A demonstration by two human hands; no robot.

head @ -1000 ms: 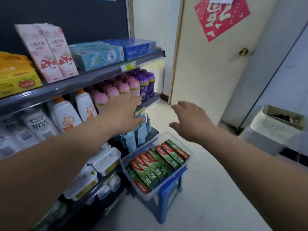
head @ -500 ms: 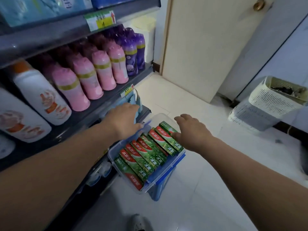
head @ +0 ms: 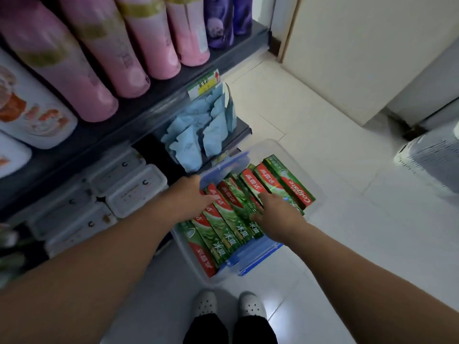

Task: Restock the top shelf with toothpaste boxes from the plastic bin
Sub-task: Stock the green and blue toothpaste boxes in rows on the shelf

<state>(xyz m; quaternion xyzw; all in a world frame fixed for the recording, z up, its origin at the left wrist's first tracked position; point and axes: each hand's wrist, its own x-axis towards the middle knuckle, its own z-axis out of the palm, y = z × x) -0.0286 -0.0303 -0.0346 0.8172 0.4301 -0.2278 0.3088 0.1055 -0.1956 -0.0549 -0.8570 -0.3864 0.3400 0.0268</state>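
A clear plastic bin (head: 285, 151) with blue clips stands on the floor by the shelving, and several green-and-red toothpaste boxes (head: 224, 235) lie side by side in it. My left hand (head: 190, 201) reaches in at the row's far-left end; its fingertips dip among the boxes and are hidden. My right hand (head: 277, 216) lies over the boxes toward the right, fingers stretched along them and thumb spread to the left. A Colgate box (head: 291, 186) lies just beyond it. The top shelf is out of view.
Pink bottles (head: 111, 58) and purple ones (head: 221, 23) fill the dark shelf above. Blue sachets (head: 198, 135) hang just behind the bin, with white lidded containers (head: 129, 184) to their left. A white basket (head: 432, 155) stands at the right. My shoes (head: 206, 304) are below the bin.
My head tilted down and both hands dropped from shelf height into the bin. They now touch the toothpaste boxes; the upper shelves have left the view.
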